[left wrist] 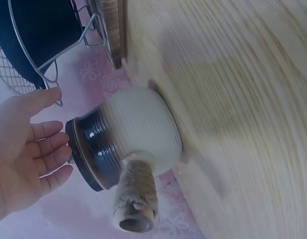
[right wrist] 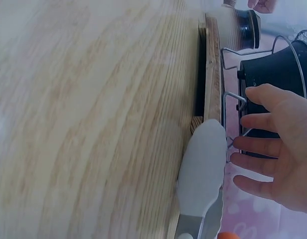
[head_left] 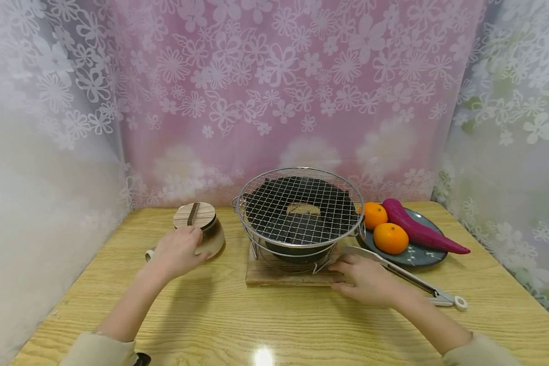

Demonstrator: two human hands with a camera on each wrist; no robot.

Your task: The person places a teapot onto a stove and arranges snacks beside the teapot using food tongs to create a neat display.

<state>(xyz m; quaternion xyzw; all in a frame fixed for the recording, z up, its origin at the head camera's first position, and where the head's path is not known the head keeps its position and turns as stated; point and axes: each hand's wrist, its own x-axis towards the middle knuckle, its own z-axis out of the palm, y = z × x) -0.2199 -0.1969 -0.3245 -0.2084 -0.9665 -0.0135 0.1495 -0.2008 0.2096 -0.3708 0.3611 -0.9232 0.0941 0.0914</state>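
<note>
Ceramic and wood-lidded, the small side-handled pot (head_left: pixel 202 230) stood on the table (head_left: pixel 210 315) left of the grill (head_left: pixel 300 213), with the left hand (head_left: pixel 178 251) spread beside it, fingers straight. The right hand (head_left: pixel 366 279) lay open at the wooden board (head_left: pixel 274 274) under the grill, beside metal tongs (head_left: pixel 402 277); behind them a plate (head_left: pixel 416 254) held two oranges (head_left: pixel 390 238) and a purple sweet potato (head_left: pixel 421 231).

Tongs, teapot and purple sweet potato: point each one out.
tongs (head_left: pixel 407 276), head view, on the metal arm beside the right hand.
teapot (left wrist: pixel 143 124), left wrist view, on the pale belly.
purple sweet potato (head_left: pixel 416 230), head view, on the middle of its body.
</note>
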